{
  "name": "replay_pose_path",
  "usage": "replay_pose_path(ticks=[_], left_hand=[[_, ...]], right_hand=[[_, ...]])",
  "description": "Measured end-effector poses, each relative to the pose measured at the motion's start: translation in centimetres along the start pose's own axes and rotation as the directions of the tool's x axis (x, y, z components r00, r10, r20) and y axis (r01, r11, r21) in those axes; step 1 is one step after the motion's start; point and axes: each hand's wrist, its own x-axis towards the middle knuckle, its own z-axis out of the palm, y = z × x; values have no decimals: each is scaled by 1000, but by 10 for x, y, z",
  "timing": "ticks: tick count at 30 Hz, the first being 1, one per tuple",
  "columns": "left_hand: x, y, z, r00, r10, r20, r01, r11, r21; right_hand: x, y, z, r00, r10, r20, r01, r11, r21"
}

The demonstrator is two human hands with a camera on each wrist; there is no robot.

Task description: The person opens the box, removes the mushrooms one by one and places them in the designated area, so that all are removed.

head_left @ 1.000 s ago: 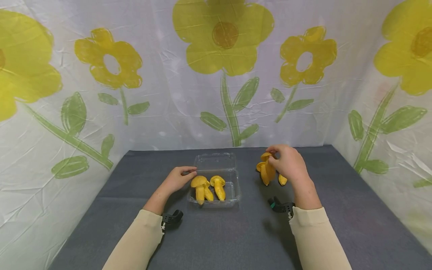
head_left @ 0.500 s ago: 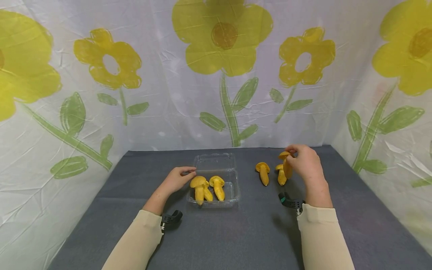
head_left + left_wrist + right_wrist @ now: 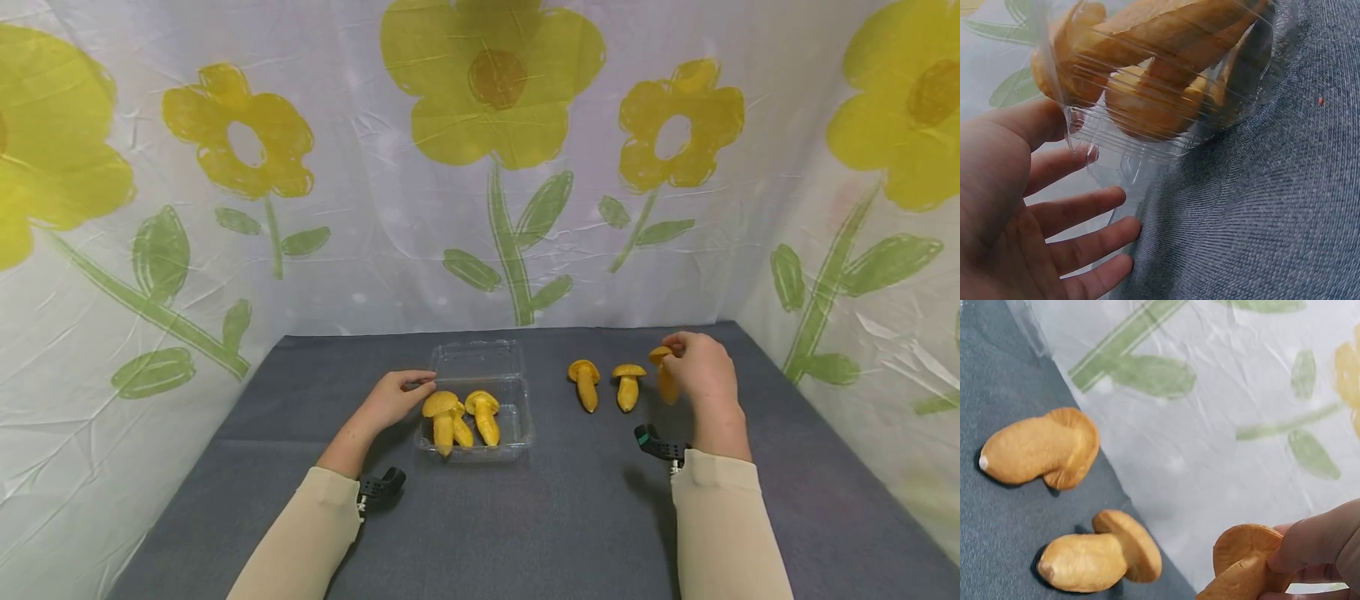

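You are keeping your hands well apart over the table. Your right hand [image 3: 705, 371] is pinching a yellow mushroom [image 3: 667, 381] near its cap, at the far right of the table; its stem is pointing down and toward you, and you cannot tell from these views whether the stem is touching the surface. Your left hand [image 3: 393, 397] is gripping nothing firmly: its thumb and forefinger are meeting the left rim of the clear plastic clamshell box [image 3: 516, 423], while the other three fingers are spreading loose and nearly straight below.

Just left of the held mushroom, two more are lying on the table in a loose row, caps facing away from you: a nearer mushroom [image 3: 627, 388] and, beyond it to the left, a slightly tilted mushroom [image 3: 585, 385]. The box is sitting farther left, its lid [image 3: 478, 360] leaning open at the back. Inside, a broad-capped mushroom [image 3: 444, 423] is partly covering a second mushroom [image 3: 463, 429], and a third mushroom [image 3: 486, 418] is lying to their right.

On each wrist you are wearing a black camera mount [image 3: 382, 483] beside a cream sleeve [image 3: 307, 533]. Dark grey fabric is covering the table [image 3: 525, 533], and a white sheet [image 3: 375, 287] printed with yellow flowers is hanging around it.
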Motion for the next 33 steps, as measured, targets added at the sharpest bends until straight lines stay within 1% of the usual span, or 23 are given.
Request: replay_pose_path(ticks=[3, 8, 11, 19, 21, 28, 33], left_hand=[[0, 0, 0, 1000, -9, 1, 9, 1000, 0], [0, 1, -1, 1000, -3, 3, 3, 1000, 8], [-1, 2, -2, 1000, -9, 7, 9, 1000, 2], [-2, 1, 0, 1000, -4, 10, 4, 1000, 6], [-2, 2, 0, 1000, -10, 11, 10, 1000, 0], [-2, 2, 1, 1000, -15, 12, 16, 1000, -8], [0, 2, 0, 1000, -14, 15, 15, 1000, -12]], right_hand=[[1, 5, 2, 1000, 26, 3, -26, 1000, 8], [3, 16, 6, 997, 72, 18, -72, 997, 8], [4, 23, 10, 996, 87, 18, -87, 996, 2], [11, 37, 21, 996, 91, -23, -90, 996, 6], [12, 38, 25, 995, 98, -37, -98, 995, 13], [12, 40, 35, 986, 154, -68, -148, 984, 95], [12, 44, 37, 975, 214, -60, -202, 966, 161]])
